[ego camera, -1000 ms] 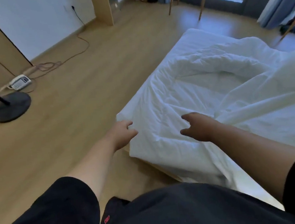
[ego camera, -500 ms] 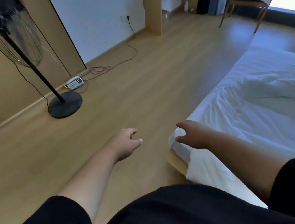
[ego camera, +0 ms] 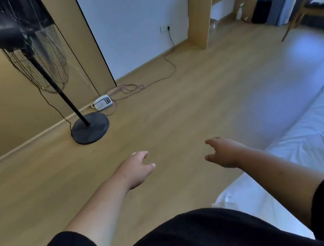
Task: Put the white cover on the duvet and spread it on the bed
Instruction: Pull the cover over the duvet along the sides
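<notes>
Open wood floor ahead of and beneath both hands, left hand and right hand hanging over it with loose fingers, touching nothing; bounded on the right by the bed edge in white bedding; blocked far left by a standing fan on a round black base; beside that base, a telephone and tangled cord along the wall; further back, a wooden desk and chair.

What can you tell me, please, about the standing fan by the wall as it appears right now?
The standing fan is black, with a round, flat base resting on the wooden floor near the tan wall. A slim pole leans up leftward from the base to a dark motor housing and a thin wire cage, cut off by the frame's top. A thin cord hangs down from it to the floor. A white telephone lies just beyond the base. Neither hand touches the fan.
</notes>
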Tool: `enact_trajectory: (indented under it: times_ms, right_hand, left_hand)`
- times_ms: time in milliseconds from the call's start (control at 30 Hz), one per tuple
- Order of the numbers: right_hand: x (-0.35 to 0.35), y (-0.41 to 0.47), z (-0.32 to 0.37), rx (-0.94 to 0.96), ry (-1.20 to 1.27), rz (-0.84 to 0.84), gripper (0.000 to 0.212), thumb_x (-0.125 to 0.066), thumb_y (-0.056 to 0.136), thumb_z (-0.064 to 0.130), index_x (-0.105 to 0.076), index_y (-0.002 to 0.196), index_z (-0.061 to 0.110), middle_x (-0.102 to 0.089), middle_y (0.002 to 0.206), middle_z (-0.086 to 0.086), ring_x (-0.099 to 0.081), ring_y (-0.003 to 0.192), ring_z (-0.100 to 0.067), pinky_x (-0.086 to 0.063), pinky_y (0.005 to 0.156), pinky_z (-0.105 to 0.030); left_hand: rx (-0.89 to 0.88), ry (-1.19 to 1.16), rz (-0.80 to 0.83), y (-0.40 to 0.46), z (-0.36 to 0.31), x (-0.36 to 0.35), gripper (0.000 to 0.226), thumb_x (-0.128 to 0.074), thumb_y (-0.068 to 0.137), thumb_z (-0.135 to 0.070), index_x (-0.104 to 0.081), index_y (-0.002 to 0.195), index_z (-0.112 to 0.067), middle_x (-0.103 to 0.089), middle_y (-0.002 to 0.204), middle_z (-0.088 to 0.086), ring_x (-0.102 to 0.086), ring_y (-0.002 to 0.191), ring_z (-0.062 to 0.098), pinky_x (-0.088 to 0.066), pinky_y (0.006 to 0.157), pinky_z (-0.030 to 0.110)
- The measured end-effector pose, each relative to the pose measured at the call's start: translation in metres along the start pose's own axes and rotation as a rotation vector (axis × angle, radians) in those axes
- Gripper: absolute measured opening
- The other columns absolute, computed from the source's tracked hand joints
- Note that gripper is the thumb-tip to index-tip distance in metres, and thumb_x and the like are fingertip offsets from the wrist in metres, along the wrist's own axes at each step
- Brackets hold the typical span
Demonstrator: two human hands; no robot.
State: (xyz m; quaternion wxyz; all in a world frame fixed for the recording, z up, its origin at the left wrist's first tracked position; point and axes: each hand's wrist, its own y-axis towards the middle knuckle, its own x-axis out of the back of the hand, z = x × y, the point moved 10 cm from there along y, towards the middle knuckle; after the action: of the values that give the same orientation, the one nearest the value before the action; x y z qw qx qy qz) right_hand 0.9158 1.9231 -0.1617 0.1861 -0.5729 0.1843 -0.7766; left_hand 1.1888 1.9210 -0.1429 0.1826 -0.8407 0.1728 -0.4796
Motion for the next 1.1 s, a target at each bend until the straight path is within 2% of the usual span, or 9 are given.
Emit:
enact_trajectory:
  times_ms: [133, 300, 533, 733, 867, 967, 1100]
  right_hand:
    - [0.067, 0.054, 0.003, -0.003, -0.015, -0.043, 0.068, -0.054, 0.099, 0.045, -0.028, 0.156, 0.019, -0.032, 0.161, -0.003, -0.04, 0.142, -0.025, -0.037, 0.112, -0.038]
    - [0.119, 0.107, -0.009, -0.031, 0.026, -0.09, 0.069, -0.056, 0.098, 0.045, -0.03, 0.156, 0.019, -0.033, 0.16, -0.003, -0.039, 0.143, -0.022, -0.035, 0.115, -0.037]
    - [0.185, 0.196, -0.062, -0.186, 0.11, -0.164, 0.069, -0.054, 0.099, 0.045, -0.027, 0.157, 0.02, -0.029, 0.162, -0.001, -0.039, 0.143, -0.02, -0.033, 0.115, -0.035]
    - [0.261, 0.248, -0.12, -0.393, 0.224, -0.274, 0.067, -0.054, 0.099, 0.045, -0.029, 0.156, 0.02, -0.031, 0.161, -0.001, -0.036, 0.144, -0.02, -0.031, 0.117, -0.035]
    - [0.289, 0.254, -0.165, -0.519, 0.276, -0.329, 0.068, -0.054, 0.099, 0.046, -0.03, 0.156, 0.019, -0.032, 0.161, -0.001, -0.033, 0.146, -0.021, -0.03, 0.118, -0.035]
    - [0.301, 0.25, -0.208, -0.607, 0.32, -0.36, 0.068, -0.055, 0.098, 0.044, -0.032, 0.155, 0.017, -0.031, 0.161, -0.004, -0.032, 0.147, -0.021, -0.029, 0.119, -0.033]
    - [0.314, 0.251, -0.272, -0.685, 0.367, -0.384, 0.066, -0.056, 0.098, 0.041, -0.034, 0.154, 0.014, -0.032, 0.16, -0.005, -0.03, 0.147, -0.021, -0.026, 0.118, -0.032]
  left_hand:
    - [0.008, -0.043, -0.002, 0.05, -0.017, 0.036, 0.056, -0.056, 0.096, -0.04, -0.042, 0.148, -0.023, -0.042, 0.149, -0.001, -0.046, 0.133, 0.018, -0.041, 0.103, 0.03]
    - [-0.003, -0.04, 0.028, 0.129, -0.037, 0.069, 0.056, -0.059, 0.096, -0.039, -0.045, 0.147, -0.021, -0.047, 0.147, 0.001, -0.05, 0.13, 0.018, -0.041, 0.102, 0.029]
    - [-0.179, 0.081, 0.103, 0.291, -0.119, 0.11, 0.053, -0.059, 0.096, -0.038, -0.049, 0.144, -0.015, -0.054, 0.127, 0.003, -0.055, 0.117, 0.02, -0.043, 0.099, 0.028]
    - [-0.4, 0.23, 0.177, 0.422, -0.237, 0.155, 0.05, -0.059, 0.095, -0.035, -0.054, 0.14, -0.013, -0.056, 0.115, 0.003, -0.057, 0.108, 0.021, -0.046, 0.098, 0.031]
    - [-0.569, 0.299, 0.239, 0.476, -0.333, 0.15, 0.056, -0.059, 0.091, -0.042, -0.055, 0.139, -0.011, -0.058, 0.112, 0.003, -0.057, 0.106, 0.02, -0.047, 0.097, 0.033]
    - [-0.681, 0.348, 0.289, 0.501, -0.406, 0.127, 0.05, -0.06, 0.097, -0.03, -0.054, 0.139, -0.004, -0.059, 0.123, 0.01, -0.056, 0.115, 0.021, -0.044, 0.096, 0.027]
    - [-0.772, 0.396, 0.369, 0.529, -0.491, 0.085, 0.053, -0.059, 0.098, -0.031, -0.049, 0.143, -0.007, -0.052, 0.139, 0.008, -0.053, 0.126, 0.019, -0.039, 0.1, 0.023]
